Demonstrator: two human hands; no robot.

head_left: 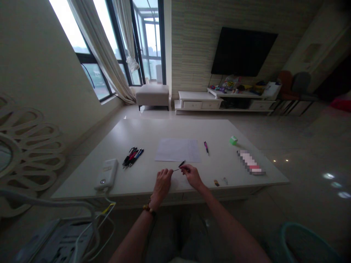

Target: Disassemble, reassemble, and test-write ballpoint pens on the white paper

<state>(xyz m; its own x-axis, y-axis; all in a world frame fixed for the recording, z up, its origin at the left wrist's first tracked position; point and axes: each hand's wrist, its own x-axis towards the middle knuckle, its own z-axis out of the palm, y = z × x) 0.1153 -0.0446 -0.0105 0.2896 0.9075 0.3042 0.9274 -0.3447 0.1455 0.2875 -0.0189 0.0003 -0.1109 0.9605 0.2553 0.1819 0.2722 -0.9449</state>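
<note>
Over the near part of the white table, my left hand [163,181] is closed on a thin dark rod that points toward my right hand. My right hand [191,174] pinches a short black pen part [182,164], its upper end sticking out above the fingers. The two pieces look like parts of a pen, but they are too small to tell for sure. Just beyond both hands lies a sheet of paper [177,149]. A pink and dark pen [206,148] rests to its right, and a pile of several pens [132,157] to its left.
The white table [142,129] also bears a white power bank [107,174] with a cable at left, a green item [233,140] and a blurred pink-white object [251,162] at right, and small pieces [216,182] near the front edge. A teal basket [307,233] stands lower right.
</note>
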